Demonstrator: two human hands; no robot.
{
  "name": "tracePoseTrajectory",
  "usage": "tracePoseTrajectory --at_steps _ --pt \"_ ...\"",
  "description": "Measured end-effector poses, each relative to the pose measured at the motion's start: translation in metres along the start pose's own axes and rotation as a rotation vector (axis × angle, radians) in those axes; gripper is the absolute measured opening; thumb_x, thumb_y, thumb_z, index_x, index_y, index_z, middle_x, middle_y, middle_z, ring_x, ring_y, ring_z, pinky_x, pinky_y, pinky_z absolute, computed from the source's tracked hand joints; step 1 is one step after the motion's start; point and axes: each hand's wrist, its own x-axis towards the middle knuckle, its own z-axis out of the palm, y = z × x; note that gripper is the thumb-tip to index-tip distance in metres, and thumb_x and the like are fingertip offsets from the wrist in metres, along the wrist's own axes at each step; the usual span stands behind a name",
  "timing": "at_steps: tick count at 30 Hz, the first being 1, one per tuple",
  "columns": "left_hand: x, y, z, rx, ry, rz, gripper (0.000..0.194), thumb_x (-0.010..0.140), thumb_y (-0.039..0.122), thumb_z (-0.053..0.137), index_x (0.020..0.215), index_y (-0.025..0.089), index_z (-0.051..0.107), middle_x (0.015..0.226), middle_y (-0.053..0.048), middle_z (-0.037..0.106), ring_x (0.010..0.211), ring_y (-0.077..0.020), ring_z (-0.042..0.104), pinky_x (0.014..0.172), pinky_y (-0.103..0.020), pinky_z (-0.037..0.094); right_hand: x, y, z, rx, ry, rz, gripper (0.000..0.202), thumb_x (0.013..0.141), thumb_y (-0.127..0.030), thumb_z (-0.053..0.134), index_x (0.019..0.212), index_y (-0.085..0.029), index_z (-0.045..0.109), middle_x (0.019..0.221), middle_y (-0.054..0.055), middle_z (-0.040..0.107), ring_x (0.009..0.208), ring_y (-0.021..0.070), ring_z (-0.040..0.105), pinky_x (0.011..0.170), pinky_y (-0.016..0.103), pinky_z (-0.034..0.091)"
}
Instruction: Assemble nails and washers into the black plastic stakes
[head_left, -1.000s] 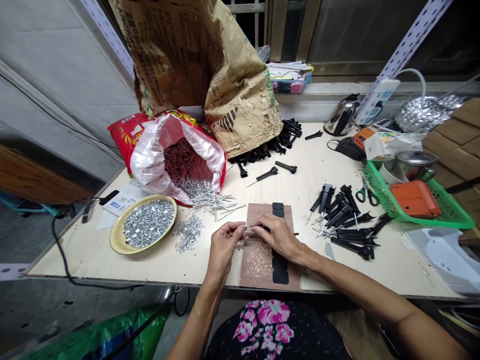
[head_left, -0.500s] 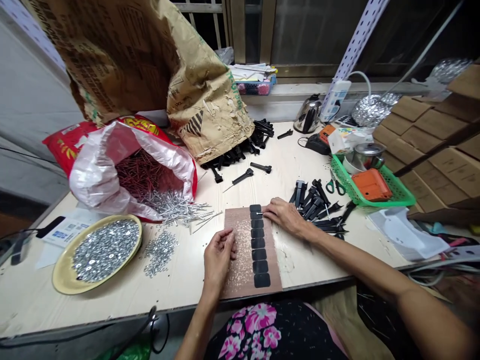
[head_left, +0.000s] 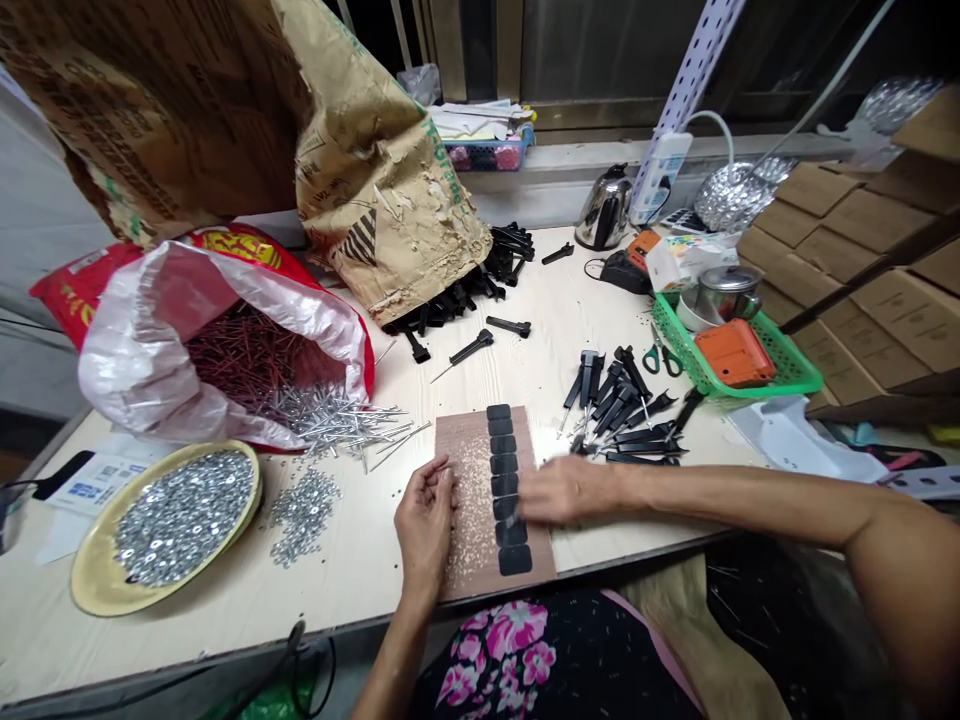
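A brown board [head_left: 469,570] lies at the table's front edge, its left part speckled with pale flecks. A column of several black rounded-square pads [head_left: 504,464] runs along its right part. My left hand [head_left: 425,525] rests at the board's left edge, fingers curled together; whatever they hold, if anything, is hidden. Over the lower pads my right hand [head_left: 566,490] is smeared by motion, with a faint pale streak by its fingertips, so its grip is unclear. Small metal washers [head_left: 304,515] are scattered left of the board, beside a heap of long nails [head_left: 341,420].
A yellow bowl [head_left: 86,575] of washers stands left. Behind are a red-and-white sack [head_left: 124,345] of nails and a paper sack [head_left: 390,220] spilling black plastic parts. Right are more black parts [head_left: 619,405], scissors [head_left: 662,355], a green basket [head_left: 799,375] and stacked cardboard boxes [head_left: 847,240].
My right hand has moved toward me, from the upper pads to the lower ones, where it is now blurred. My left hand stays at the board's left edge. The view has shifted slightly.
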Motion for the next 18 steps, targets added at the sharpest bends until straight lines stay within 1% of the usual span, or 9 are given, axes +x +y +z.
tracePoseTrajectory --at_steps 3,4,5,6,7,10,11,16,18 --pt "0.000 0.001 0.001 0.020 0.010 -0.004 0.042 0.075 0.044 0.064 0.108 0.019 0.060 0.070 0.002 0.056 0.052 -0.0080 0.046 0.045 -0.018 0.037 0.002 -0.001 -0.010 0.015 -0.073 -0.010 0.045 0.098 -0.028 0.019 0.084 -0.012 0.059 0.074 -0.001 0.049 0.061 0.0051 0.045 0.047 0.015 0.036" --pt "0.000 0.001 0.001 0.023 0.008 -0.006 0.042 0.075 0.044 0.063 0.108 0.019 0.060 0.071 0.002 0.056 0.054 -0.0083 0.047 0.046 -0.018 0.037 0.002 -0.002 -0.014 0.028 -0.094 -0.043 0.039 0.098 -0.027 0.024 0.084 -0.013 0.058 0.074 -0.001 0.050 0.061 0.0051 0.044 0.047 0.014 0.035" --pt "0.000 0.001 0.001 0.023 0.005 -0.008 0.041 0.075 0.044 0.063 0.108 0.019 0.060 0.072 0.002 0.056 0.055 -0.0084 0.048 0.046 -0.018 0.038 0.001 -0.004 -0.017 0.064 -0.164 -0.161 0.033 0.097 -0.022 0.029 0.082 -0.015 0.058 0.073 -0.002 0.051 0.062 0.0057 0.044 0.046 0.015 0.034" --pt "0.000 0.001 0.001 0.022 0.005 -0.008 0.040 0.076 0.044 0.063 0.108 0.019 0.060 0.073 0.001 0.057 0.055 -0.0085 0.048 0.047 -0.018 0.038 0.000 -0.006 -0.019 0.096 -0.217 -0.246 0.028 0.095 -0.019 0.034 0.081 -0.016 0.058 0.073 -0.003 0.052 0.064 0.0062 0.045 0.047 0.015 0.033" --pt "0.000 0.001 0.001 0.021 0.006 -0.005 0.040 0.076 0.044 0.063 0.108 0.019 0.060 0.074 0.001 0.057 0.055 -0.0085 0.048 0.047 -0.018 0.038 -0.001 -0.007 -0.020 0.112 -0.245 -0.268 0.025 0.094 -0.017 0.036 0.082 -0.018 0.058 0.074 -0.003 0.053 0.066 0.0068 0.045 0.048 0.016 0.034" --pt "0.001 -0.001 0.001 0.020 0.006 0.017 0.041 0.076 0.044 0.062 0.110 0.019 0.059 0.074 0.001 0.057 0.055 -0.0084 0.048 0.046 -0.018 0.037 -0.003 -0.009 -0.022 0.095 -0.222 -0.150 0.028 0.096 -0.016 0.030 0.090 -0.017 0.058 0.078 -0.001 0.054 0.069 0.0083 0.045 0.051 0.019 0.035" --pt "0.001 -0.001 0.001 0.018 0.006 0.019 0.042 0.076 0.043 0.062 0.110 0.019 0.059 0.074 0.001 0.057 0.054 -0.0083 0.047 0.045 -0.018 0.036 -0.004 -0.009 -0.022 0.081 -0.215 -0.132 0.029 0.096 -0.016 0.029 0.092 -0.017 0.058 0.080 0.000 0.054 0.070 0.0089 0.045 0.052 0.020 0.034" --pt "0.002 -0.001 0.003 -0.009 0.017 0.002 0.041 0.075 0.043 0.064 0.107 0.018 0.060 0.070 0.002 0.056 0.051 -0.0075 0.045 0.045 -0.018 0.037 -0.006 -0.010 -0.012 -0.076 -0.202 -0.262 0.021 0.095 -0.015 0.037 0.089 -0.017 0.057 0.083 0.002 0.054 0.075 0.0118 0.045 0.054 0.022 0.032" --pt "0.001 0.000 0.004 -0.019 0.020 0.000 0.042 0.074 0.043 0.064 0.106 0.017 0.060 0.070 0.002 0.056 0.051 -0.0074 0.045 0.045 -0.018 0.037 -0.007 -0.013 -0.006 -0.117 -0.173 -0.261 0.022 0.095 -0.015 0.036 0.088 -0.016 0.057 0.082 0.002 0.054 0.075 0.0121 0.046 0.054 0.023 0.031"
